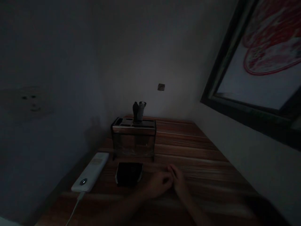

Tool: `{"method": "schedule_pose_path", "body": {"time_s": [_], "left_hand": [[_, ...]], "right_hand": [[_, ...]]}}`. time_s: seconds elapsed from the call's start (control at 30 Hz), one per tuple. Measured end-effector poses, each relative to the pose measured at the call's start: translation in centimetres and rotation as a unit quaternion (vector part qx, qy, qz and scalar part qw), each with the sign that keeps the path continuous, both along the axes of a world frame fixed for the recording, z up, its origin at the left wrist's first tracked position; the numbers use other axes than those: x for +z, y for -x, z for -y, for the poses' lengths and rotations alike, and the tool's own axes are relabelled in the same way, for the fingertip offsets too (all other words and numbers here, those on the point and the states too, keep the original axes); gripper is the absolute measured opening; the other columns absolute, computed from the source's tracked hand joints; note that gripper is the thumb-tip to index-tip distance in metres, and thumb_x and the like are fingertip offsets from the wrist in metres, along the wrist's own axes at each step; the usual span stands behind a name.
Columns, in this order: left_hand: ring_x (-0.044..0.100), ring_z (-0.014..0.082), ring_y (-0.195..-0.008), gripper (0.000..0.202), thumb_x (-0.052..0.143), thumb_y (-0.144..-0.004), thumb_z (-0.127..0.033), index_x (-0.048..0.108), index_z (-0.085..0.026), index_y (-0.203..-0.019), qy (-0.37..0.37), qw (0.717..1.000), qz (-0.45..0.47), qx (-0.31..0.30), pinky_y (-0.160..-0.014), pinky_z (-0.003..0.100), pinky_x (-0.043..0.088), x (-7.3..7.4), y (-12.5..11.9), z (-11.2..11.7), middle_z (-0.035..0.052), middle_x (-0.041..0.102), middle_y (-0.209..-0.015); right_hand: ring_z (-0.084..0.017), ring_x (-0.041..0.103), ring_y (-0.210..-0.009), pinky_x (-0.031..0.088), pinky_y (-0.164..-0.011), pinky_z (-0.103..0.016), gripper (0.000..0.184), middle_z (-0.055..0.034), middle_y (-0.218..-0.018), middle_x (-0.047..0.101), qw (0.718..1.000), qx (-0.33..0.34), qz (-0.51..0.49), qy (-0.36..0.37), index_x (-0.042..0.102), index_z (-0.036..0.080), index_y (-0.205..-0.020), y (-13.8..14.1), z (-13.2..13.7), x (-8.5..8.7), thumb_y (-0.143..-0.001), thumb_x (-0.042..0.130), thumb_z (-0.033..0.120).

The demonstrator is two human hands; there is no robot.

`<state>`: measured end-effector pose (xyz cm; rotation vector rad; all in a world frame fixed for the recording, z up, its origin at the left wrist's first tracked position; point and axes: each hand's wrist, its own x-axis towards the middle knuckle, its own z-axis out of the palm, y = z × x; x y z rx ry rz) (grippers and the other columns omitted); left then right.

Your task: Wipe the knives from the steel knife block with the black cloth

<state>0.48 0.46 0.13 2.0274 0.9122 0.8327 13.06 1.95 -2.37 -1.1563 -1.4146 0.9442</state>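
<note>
The scene is very dim. My left hand (160,184) is curled over the wooden table (183,147), its fingertips against my right hand and a small gap inside the curl. My right hand (178,178) meets it from the right, fingers drawn together. Anything held between the hands is too dark to make out. Left of them lies a small black item with pale side edges (129,174), perhaps a case, touched by neither hand. Behind it stands a clear-fronted holder with a slotted top (134,141), from which a black handle (135,110) and a grey handle (141,110) stick up.
A long white device with a round button (90,172) lies at the table's left, its white cable (74,208) running toward me. A wall meets the left edge and carries a socket (33,100). To the right hangs a framed picture (240,103). A dark blurred shape (265,210) fills the lower right.
</note>
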Motion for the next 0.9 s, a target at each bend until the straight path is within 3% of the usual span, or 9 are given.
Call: {"method": "schedule_pose_path", "body": {"time_s": [0.27,0.5,0.7,0.9], "left_hand": [[0.056,0.0168,-0.078,0.027,0.039,-0.085,-0.027,0.06,-0.013,-0.077,0.056,0.997,0.049,-0.006,-0.072,0.024,0.041,0.15,-0.22,-0.07,0.004,0.064,-0.081],[0.052,0.014,-0.07,0.023,0.039,-0.082,-0.023,0.055,-0.013,-0.068,0.042,0.999,0.031,-0.001,-0.066,0.022,0.038,0.03,-0.26,0.03,0.0017,0.059,-0.072],[0.043,0.0108,-0.059,0.028,0.038,-0.082,-0.024,0.045,-0.015,-0.057,0.047,0.998,0.034,-0.009,-0.058,0.021,0.033,0.39,-0.22,0.0,-0.0027,0.046,-0.058],[0.043,0.0111,-0.063,0.024,0.038,-0.082,-0.021,0.048,-0.015,-0.061,0.053,0.998,0.036,-0.009,-0.058,0.02,0.034,0.59,-0.24,0.03,-0.0019,0.047,-0.062]], "right_hand": [[-0.019,0.06,-0.072,0.045,-0.068,-0.027,0.039,-0.0033,-0.072,0.065,1.0,-0.015,0.003,-0.017,0.063,0.018,-0.075,0.36,0.56,0.7,-0.08,0.046,0.053],[-0.019,0.06,-0.073,0.045,-0.068,-0.027,0.035,-0.0039,-0.073,0.065,1.0,0.01,-0.006,-0.015,0.062,0.018,-0.076,0.12,0.42,0.27,-0.081,0.047,0.049],[-0.02,0.059,-0.076,0.045,-0.072,-0.03,0.038,-0.0051,-0.077,0.066,1.0,0.012,-0.013,-0.006,0.064,0.018,-0.079,0.02,0.3,0.03,-0.078,0.049,0.053],[-0.02,0.059,-0.073,0.045,-0.068,-0.029,0.041,-0.0047,-0.073,0.065,1.0,0.018,-0.018,0.0,0.063,0.018,-0.077,0.05,0.29,-0.03,-0.077,0.048,0.056]]}}
